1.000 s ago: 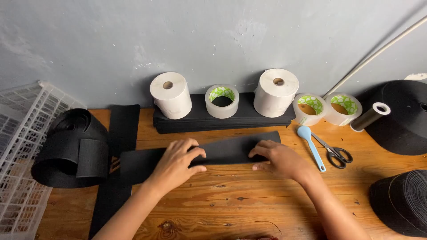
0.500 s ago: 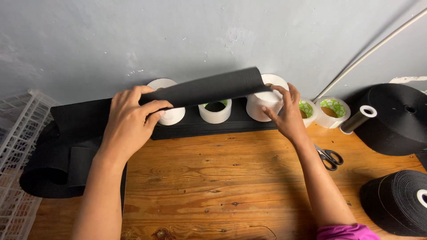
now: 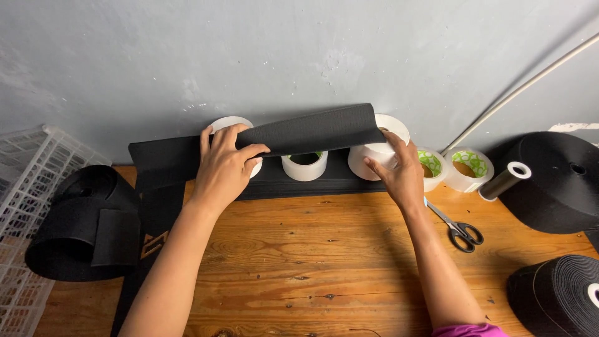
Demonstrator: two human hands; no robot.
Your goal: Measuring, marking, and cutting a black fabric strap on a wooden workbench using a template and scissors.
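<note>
Both hands lift wide black elastic strip [image 3: 299, 134] taut: L hand [image 3: 226, 167] fingers clamp it, R hand [image 3: 399, 171] pinches its end above white tape rolls [image 3: 380, 150] to keep it flat.

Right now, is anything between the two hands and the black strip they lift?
No. The left hand and the right hand already grip the black strip directly; nothing visible lies between.

Both hands [image 3: 228, 165] [image 3: 399, 171] lift black band [image 3: 312, 132] over tape rolls [image 3: 304, 166].

3 white rolls [image 3: 378, 153] – 2 green-print tape rolls [image 3: 469, 168] – 3 blk webbing rolls [image 3: 552, 181] (1 pr scissors [image 3: 460, 229]).
</note>
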